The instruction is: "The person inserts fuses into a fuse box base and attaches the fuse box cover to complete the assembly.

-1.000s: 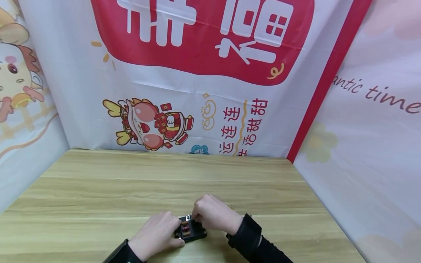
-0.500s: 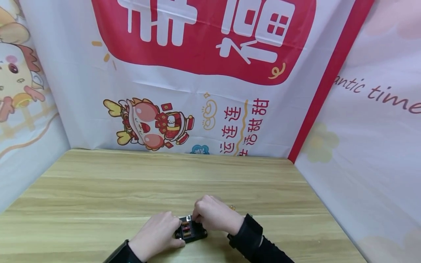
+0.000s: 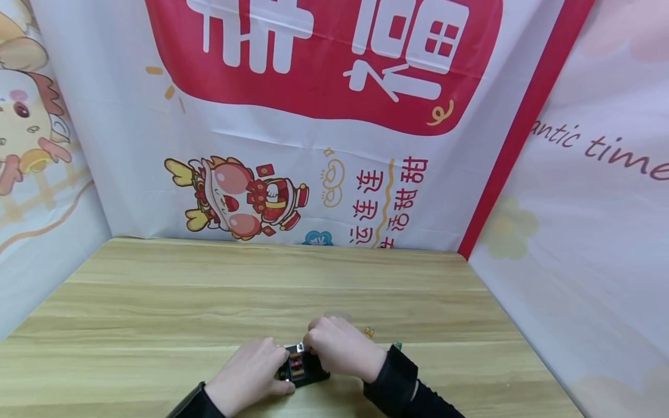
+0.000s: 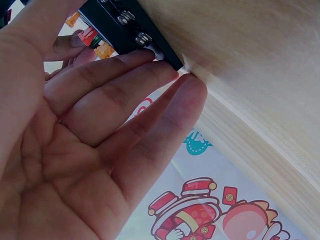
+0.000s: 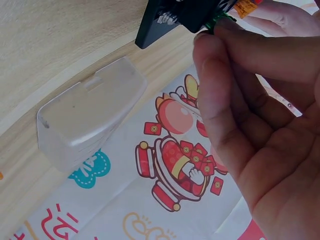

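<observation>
A black fuse box [image 3: 313, 377] with screw terminals along its side sits on the table. My left hand [image 3: 252, 371] grips its left end between thumb and fingers. In the left wrist view, a red blade fuse [image 4: 88, 37] and an orange fuse [image 4: 105, 50] stand in the box [image 4: 117, 27]. My right hand [image 3: 342, 351] is over the right part of the box. Its thumb and index finger pinch a green blade fuse [image 5: 220, 21] against the box, as the right wrist view shows. How deep that fuse sits is hidden by the fingertips.
A clear plastic cover [image 5: 92, 110] lies on the table just beyond the right hand. An amber piece [image 3: 369, 332] and a small green piece [image 3: 398, 345] lie right of that hand. Printed cloth walls stand behind the wooden table [image 3: 209, 302] and at both sides.
My right hand has shifted slightly down and toward me over the box, uncovering the clear cover's edge and the green piece. The left hand stays in its place on the box.
</observation>
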The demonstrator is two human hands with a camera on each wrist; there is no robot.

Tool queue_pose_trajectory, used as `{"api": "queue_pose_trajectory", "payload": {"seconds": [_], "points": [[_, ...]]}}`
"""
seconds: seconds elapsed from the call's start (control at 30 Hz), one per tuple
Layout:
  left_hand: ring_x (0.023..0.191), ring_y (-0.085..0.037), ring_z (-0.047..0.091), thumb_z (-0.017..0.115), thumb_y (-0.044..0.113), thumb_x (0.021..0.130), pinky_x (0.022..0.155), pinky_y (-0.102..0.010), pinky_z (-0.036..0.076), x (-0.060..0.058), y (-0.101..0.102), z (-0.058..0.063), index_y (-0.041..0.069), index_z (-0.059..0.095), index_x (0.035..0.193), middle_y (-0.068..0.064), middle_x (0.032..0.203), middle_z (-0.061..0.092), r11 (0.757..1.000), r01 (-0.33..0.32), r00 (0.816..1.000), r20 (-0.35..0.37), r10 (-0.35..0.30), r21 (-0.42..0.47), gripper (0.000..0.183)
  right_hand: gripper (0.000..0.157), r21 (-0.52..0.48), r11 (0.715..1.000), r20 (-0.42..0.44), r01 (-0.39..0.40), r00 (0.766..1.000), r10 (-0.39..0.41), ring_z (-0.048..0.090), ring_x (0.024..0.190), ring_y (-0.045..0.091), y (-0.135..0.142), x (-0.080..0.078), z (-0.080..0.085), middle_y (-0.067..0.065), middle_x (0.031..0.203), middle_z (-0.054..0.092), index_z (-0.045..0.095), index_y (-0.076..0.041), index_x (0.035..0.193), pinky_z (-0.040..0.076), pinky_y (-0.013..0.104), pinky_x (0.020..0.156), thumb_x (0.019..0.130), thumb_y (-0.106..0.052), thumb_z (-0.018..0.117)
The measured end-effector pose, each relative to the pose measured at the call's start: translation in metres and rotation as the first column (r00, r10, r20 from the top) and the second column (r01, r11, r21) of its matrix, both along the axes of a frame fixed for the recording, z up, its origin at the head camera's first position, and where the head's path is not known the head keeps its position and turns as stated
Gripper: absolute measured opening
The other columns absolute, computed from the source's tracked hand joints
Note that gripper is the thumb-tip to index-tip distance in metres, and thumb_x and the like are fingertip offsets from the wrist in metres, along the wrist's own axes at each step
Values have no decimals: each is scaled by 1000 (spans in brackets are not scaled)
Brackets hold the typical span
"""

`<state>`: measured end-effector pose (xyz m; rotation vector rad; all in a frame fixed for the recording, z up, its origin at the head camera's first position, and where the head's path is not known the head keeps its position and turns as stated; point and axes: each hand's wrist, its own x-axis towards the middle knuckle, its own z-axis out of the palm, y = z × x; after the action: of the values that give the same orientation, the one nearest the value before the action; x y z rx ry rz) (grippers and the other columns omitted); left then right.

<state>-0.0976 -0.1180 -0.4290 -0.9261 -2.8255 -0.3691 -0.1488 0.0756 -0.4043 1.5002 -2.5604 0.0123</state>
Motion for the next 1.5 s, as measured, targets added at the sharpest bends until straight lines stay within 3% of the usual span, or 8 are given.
{"api": "queue_pose_trajectory", "payload": {"seconds": [0.2,0.4,0.9,1.27,1.5], "points": [[53,-7,38,78,44,66,47,-25,33,2,-2,1,14,58,68,9,62,44,1000,-12,1000,-14,12,-16,37,17,7,1000,-2,-4,1000,4,42,57,-3,-3,0,1,-13,69,49,71,-20,80,32,12,52,75,-3,72],[54,-7,38,78,45,68,48,-25,33,0,0,1,14,60,72,8,63,45,1000,-9,1000,26,10,-21,36,12,29,999,20,19,1000,-19,43,58,-1,-1,0,2,-13,69,50,72,-19,82,33,14,54,79,-7,72],[54,-7,38,78,43,67,47,-26,32,-1,1,0,14,59,71,10,62,44,1000,-3,1000,-23,3,-5,34,18,46,998,-58,31,998,-28,40,55,1,-2,0,0,-13,66,50,71,-22,80,30,17,54,72,-7,75],[55,-6,39,78,43,67,47,-26,33,-2,2,1,14,61,73,9,63,45,1000,-1,1000,-22,1,-5,35,18,11,1000,-20,20,1000,-20,40,55,0,1,-2,0,-14,67,49,71,-20,79,30,15,52,73,-4,74],[55,-7,40,78,44,67,47,-26,33,-1,1,1,15,59,70,8,63,46,1000,0,1000,-20,0,-14,34,12,7,1000,27,9,1000,-9,45,62,-3,7,-3,9,-14,72,51,70,-19,80,35,12,55,78,-7,72]]}}
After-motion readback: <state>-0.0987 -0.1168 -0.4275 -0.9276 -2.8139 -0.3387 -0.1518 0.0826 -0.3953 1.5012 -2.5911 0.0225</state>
